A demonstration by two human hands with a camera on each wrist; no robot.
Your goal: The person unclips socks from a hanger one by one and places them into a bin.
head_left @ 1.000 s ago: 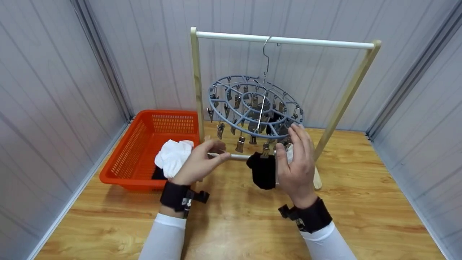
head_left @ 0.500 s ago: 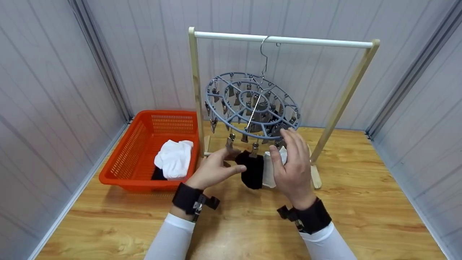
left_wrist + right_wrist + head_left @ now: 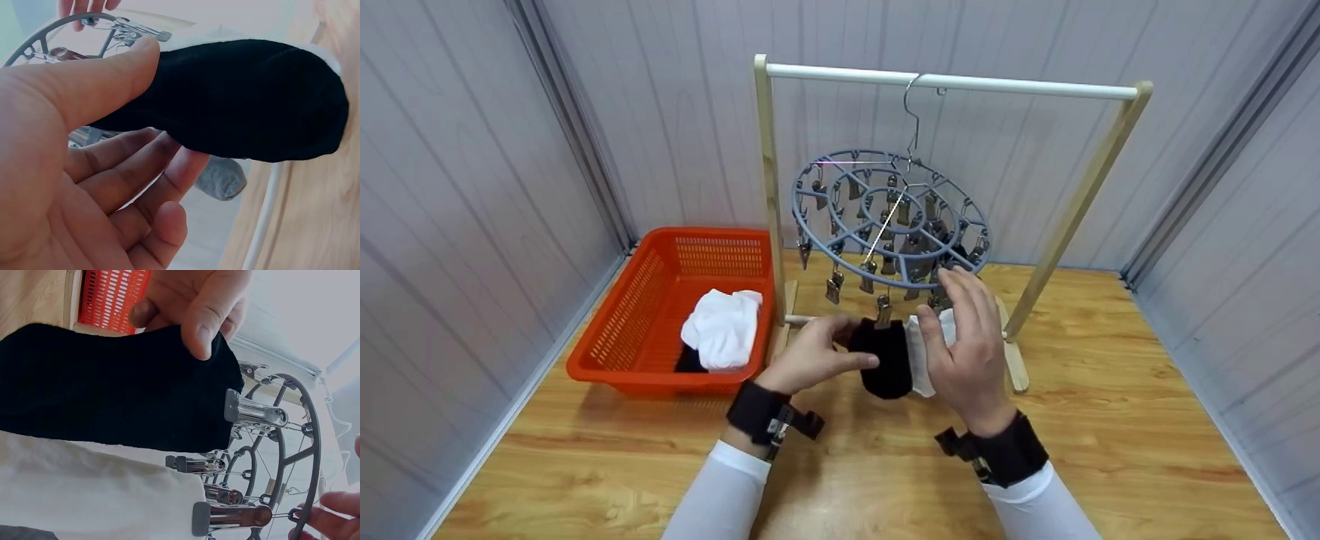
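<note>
Black sock (image 3: 887,367) hangs just right of the left grip (image 3: 814,358), long axis downward; I have that nearer grip pinching its upper side edge, clip (image 3: 883,311) just above. Right grip (image 3: 969,356), farther off, fingers (image 3: 969,300) extended, at the hanger rim (image 3: 316,444).

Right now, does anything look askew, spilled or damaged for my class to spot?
Yes: the round hanger. In the head view it tilts down toward the right hand, while the bar above it is almost level. Nothing looks spilled or damaged.
</note>
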